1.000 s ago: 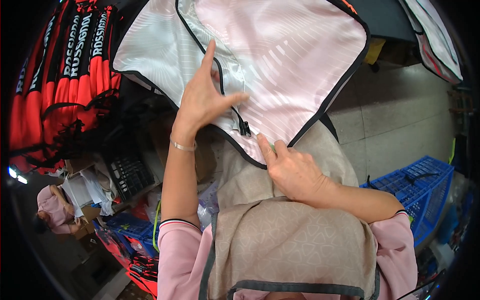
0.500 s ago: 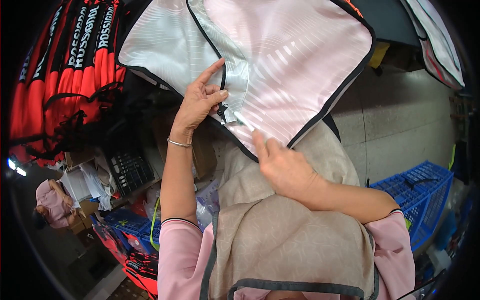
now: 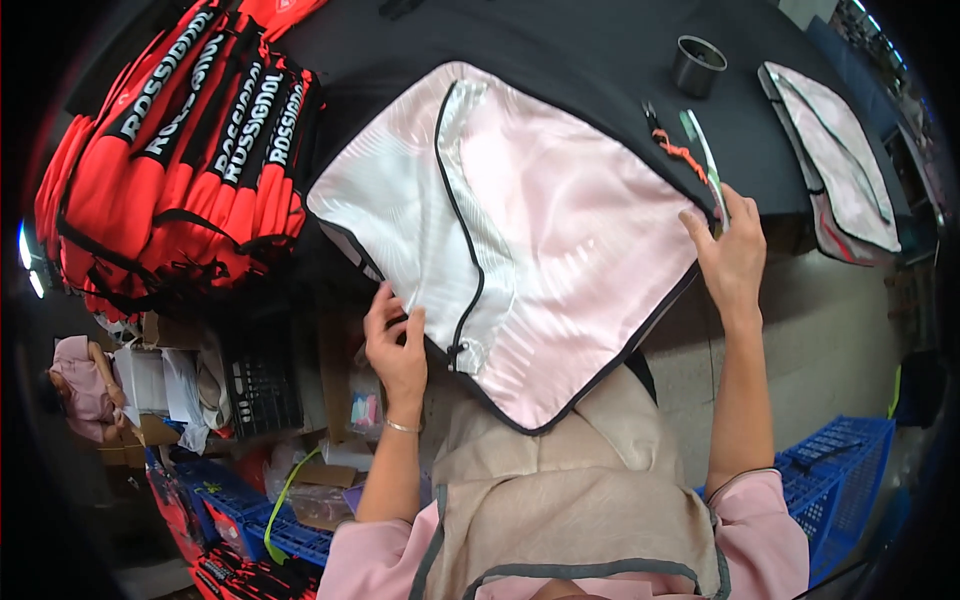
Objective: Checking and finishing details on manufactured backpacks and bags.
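Observation:
A pale pink and silver fabric bag (image 3: 570,230) with black edging lies partly on the black table and partly over my lap. A curved black zipper (image 3: 462,225) crosses it, its pull near the lower left edge. My left hand (image 3: 397,350) grips that lower left edge between thumb and fingers. Beyond the bag's right corner, my right hand (image 3: 735,250) holds the handle end of a white and green toothbrush (image 3: 710,160), whose bristle head points away from me. Thread snips (image 3: 672,145) with an orange-wrapped handle lie just left of the toothbrush.
A dark metal cup (image 3: 699,68) stands at the back right of the black table (image 3: 560,60). Another similar bag (image 3: 835,155) hangs over the right edge. Stacked red and black bags (image 3: 190,150) fill the left. Blue crates (image 3: 835,480) stand below; another person (image 3: 88,385) is far left.
My right hand has carried the toothbrush from the zipper end to the right side of the table. My left hand has left the zipper for the bag's edge. My view has shifted.

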A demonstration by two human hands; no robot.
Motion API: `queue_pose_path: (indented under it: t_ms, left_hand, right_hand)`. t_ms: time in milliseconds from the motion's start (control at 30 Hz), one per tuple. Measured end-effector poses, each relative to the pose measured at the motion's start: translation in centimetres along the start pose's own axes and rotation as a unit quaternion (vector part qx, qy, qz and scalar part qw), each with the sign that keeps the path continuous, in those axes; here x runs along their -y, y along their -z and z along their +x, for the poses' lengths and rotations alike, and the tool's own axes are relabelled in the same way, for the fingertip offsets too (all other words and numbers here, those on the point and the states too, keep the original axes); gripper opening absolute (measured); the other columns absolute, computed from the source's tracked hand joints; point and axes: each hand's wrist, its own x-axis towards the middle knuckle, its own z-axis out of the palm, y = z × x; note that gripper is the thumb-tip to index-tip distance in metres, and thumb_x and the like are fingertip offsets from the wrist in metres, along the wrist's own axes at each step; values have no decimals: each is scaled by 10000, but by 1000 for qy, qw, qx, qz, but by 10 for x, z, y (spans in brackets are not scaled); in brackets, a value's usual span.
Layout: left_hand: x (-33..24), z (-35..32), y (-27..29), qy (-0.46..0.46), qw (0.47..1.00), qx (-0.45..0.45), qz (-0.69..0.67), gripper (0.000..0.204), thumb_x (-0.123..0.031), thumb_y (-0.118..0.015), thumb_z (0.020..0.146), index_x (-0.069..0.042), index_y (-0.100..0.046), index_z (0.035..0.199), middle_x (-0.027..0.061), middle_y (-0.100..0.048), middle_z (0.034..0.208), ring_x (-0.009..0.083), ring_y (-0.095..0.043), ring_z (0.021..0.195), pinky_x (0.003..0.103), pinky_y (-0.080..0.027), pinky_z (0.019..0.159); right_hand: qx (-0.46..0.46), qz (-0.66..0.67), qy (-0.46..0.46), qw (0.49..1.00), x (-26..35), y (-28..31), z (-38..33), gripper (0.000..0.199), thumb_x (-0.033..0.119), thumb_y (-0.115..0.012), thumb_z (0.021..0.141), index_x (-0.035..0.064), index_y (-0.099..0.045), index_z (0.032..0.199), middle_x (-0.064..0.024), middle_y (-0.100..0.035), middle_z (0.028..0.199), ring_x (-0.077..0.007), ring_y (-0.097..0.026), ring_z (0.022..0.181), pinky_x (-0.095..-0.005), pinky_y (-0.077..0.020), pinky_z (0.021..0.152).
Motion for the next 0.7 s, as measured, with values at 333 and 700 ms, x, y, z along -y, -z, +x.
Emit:
queue_pose_path:
  t_ms: [333,700]
  left_hand:
    - [-3,-58,-47,143,980,88,-109,379,-142,-748,784,96,-614,1046,112,-686,970,192,-633,836,333,-510,779]
    - [-71,71,-122,167,897,296,-284,428,-276,-663,922,64,-591,1172,76,-668,1076,157,-630,983,300,-523,829]
  right_hand:
    - [60,379,-117,916,-18,-13,34,146,-13,-687,800,-27,-652,941,3,-606,818,-72,-520,746,-222,-426,701]
    - [-153,181,310,921,211,118,131,234,8,-686,809,9,-687,1043,-63,-705,885,-117,-657,810,-279,-523,735]
